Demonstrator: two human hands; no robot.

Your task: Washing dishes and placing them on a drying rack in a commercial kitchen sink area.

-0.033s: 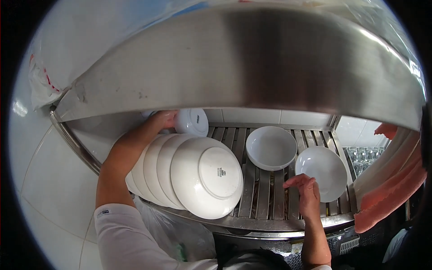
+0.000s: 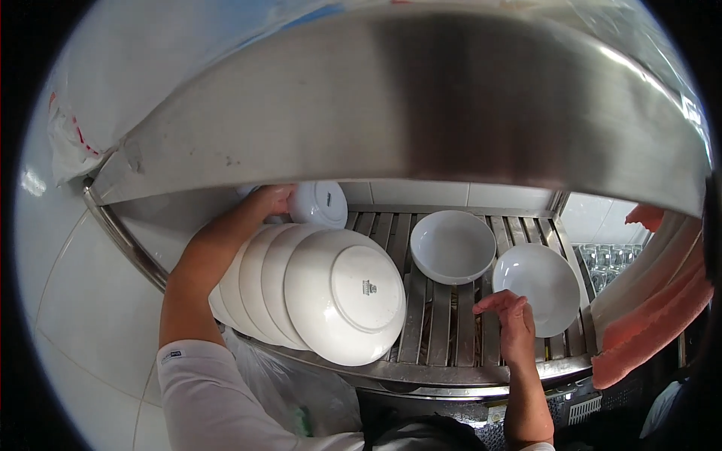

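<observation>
Head view: left hand (image 2: pixel 267 201) touches small white bowl (image 2: pixel 319 203), dark base mark.

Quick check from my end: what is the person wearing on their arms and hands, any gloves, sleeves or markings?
Both hands are bare, with no gloves, and I see no rings or watch. The left hand leads back along a bare forearm to a white sleeve covering the upper arm; the sleeve has a small dark printed mark near its hem. The right hand and its forearm are bare as far as the lower edge of the picture.
</observation>
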